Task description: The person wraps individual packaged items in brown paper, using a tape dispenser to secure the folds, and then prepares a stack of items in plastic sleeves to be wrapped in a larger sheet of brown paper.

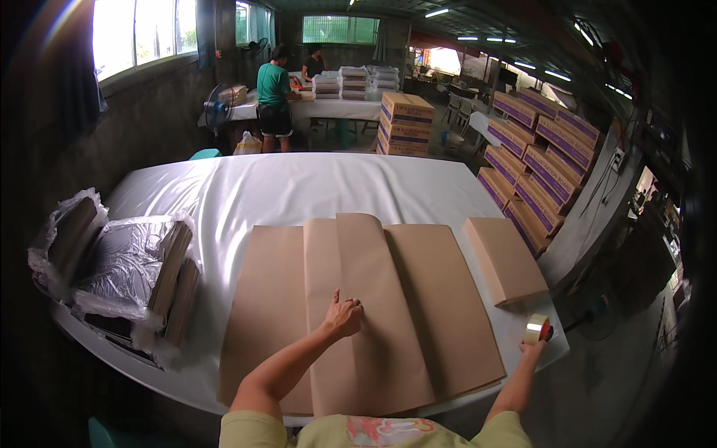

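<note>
A large sheet of brown kraft paper point(370, 280) lies folded over toward the middle, on top of more flat brown sheets point(272, 299). My left hand point(345, 315) rests on the folded part near its centre. Its fingers are curled in and the thumb sticks up, with nothing visible in them. Off the table's right edge, my right hand point(532, 347) grips a tape dispenser point(537, 328) with a wide roll of clear tape. It is held apart from the paper.
A white-covered table point(179, 183) carries plastic-wrapped board stacks point(123, 257) on the left and a brown paper-covered stack point(508, 257) on the right. Printed cartons point(534, 160) are piled beyond the right side. At the back, two people point(274, 93) stand by another table near a fan point(218, 106).
</note>
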`<state>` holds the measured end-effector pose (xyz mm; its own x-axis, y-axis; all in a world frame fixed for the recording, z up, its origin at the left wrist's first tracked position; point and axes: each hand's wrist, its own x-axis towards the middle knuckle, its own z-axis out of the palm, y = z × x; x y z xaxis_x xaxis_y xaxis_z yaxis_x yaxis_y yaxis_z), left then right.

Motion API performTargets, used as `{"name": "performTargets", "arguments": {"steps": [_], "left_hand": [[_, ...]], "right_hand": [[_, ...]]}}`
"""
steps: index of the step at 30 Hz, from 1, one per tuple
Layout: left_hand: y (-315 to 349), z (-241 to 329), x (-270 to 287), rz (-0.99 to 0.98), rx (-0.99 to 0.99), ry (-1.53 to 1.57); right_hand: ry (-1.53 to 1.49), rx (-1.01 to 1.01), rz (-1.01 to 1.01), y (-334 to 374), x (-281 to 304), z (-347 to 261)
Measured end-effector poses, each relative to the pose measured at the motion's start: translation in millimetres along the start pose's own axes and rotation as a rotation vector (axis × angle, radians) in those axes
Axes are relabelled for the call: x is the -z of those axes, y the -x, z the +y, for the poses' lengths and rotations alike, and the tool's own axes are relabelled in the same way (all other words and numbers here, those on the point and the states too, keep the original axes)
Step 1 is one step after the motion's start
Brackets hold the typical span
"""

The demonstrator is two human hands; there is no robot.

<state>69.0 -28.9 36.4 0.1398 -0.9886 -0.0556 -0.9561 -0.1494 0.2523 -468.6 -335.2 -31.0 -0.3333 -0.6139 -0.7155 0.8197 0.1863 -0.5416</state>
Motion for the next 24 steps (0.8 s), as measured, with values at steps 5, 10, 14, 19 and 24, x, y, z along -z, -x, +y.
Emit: {"name": "performTargets", "arguments": {"steps": [5, 10, 14, 19, 24], "left_hand": [[3.6, -5.8, -8.2, 0.052, -0.033, -0.027], [6.8, -7.6, -3.4, -0.006, -0.083, -0.038], [5.0, -8.7, -11.8, 0.08, -0.128, -0.007], [10.6, -23.0, -8.7, 0.077, -0.135, 0.051], [13.9, -21.2, -1.6, 0.045, -0.163, 0.072]], "right_hand": [[-0.192, 0.249, -0.363, 36.4, -21.5, 4.4], [-0.132, 0.355, -0.733, 132.7, -67.6, 66.9], [-0.146, 0.655, -0.672, 217.2, -119.7, 141.4], [-0.136, 0.917, -0.619, 364.9, -160.5, 273.7], [0.099, 1.17, -0.712, 391.6, -172.5, 354.7]]}}
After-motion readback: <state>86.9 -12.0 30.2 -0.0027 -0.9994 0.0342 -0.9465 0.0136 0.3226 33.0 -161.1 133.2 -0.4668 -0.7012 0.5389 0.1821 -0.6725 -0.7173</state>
